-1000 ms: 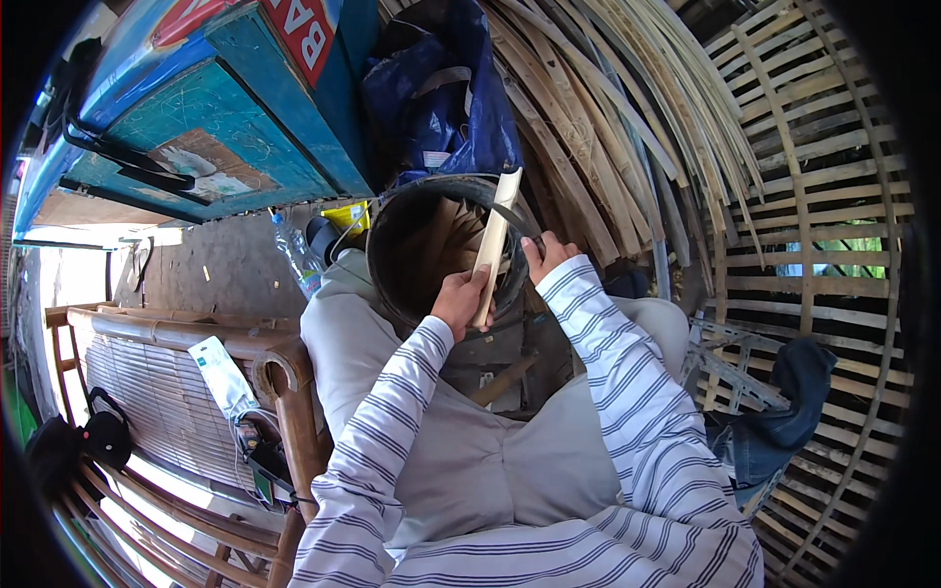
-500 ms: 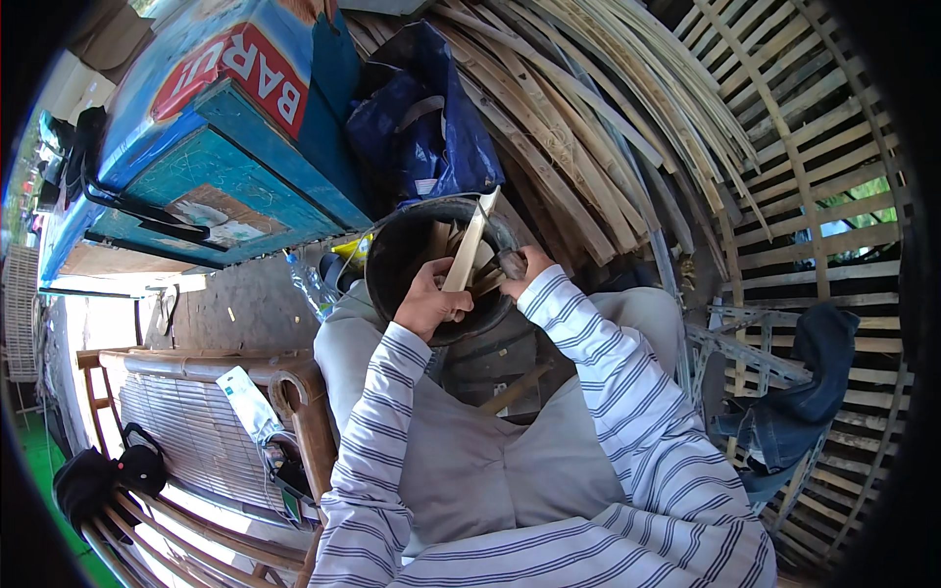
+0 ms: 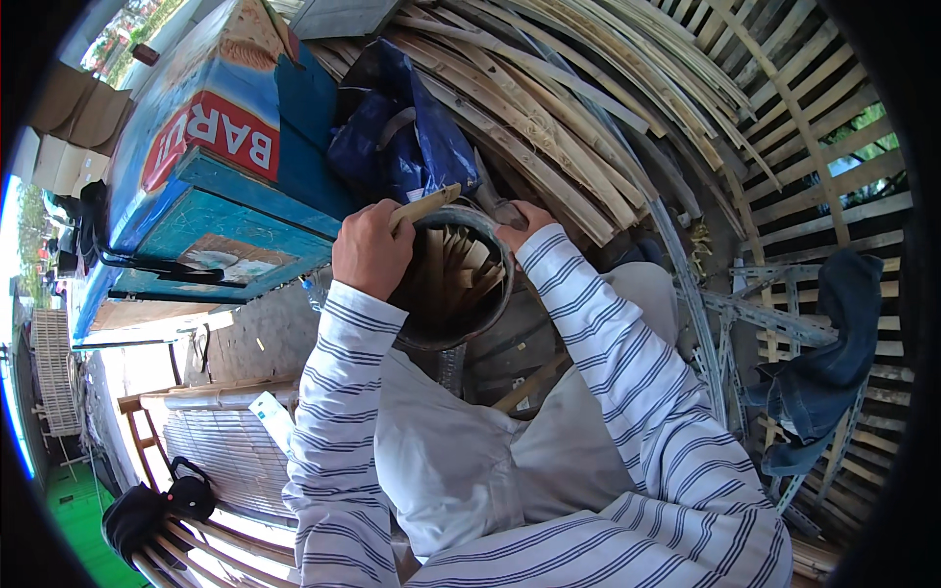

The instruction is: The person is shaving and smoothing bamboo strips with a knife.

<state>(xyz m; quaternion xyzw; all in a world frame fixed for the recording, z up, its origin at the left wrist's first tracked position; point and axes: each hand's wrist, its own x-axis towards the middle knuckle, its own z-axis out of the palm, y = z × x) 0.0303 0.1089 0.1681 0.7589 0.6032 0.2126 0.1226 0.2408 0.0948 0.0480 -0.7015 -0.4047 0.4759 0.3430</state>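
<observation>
My left hand [image 3: 372, 250] is closed round a short, pale strip of bamboo [image 3: 428, 203], which juts out to the right past the fingers. In my right hand [image 3: 530, 223] is a knife [image 3: 506, 213] with a thick, worn grey-brown handle; its narrow dark blade seems to point up and away, close to the strip's far end. Both hands are above the rim of a dark round bucket [image 3: 446, 343] between my knees. Inside it stand several cut bamboo pieces [image 3: 459, 265]. The fingertips of my left hand are hidden behind its back.
A blue plastic bag [image 3: 402, 147] lies just beyond the bucket. Long bamboo slats [image 3: 559, 137] are piled at the far right. To the left stands a blue painted box [image 3: 240, 211], with a bamboo bench [image 3: 221, 441] nearer me. Jeans [image 3: 823, 353] hang on a metal frame at right.
My left hand has lifted and moved left with the strip, which has turned from nearly upright to slanting rightward. My right hand has risen with the knife. The view has shifted slightly.
</observation>
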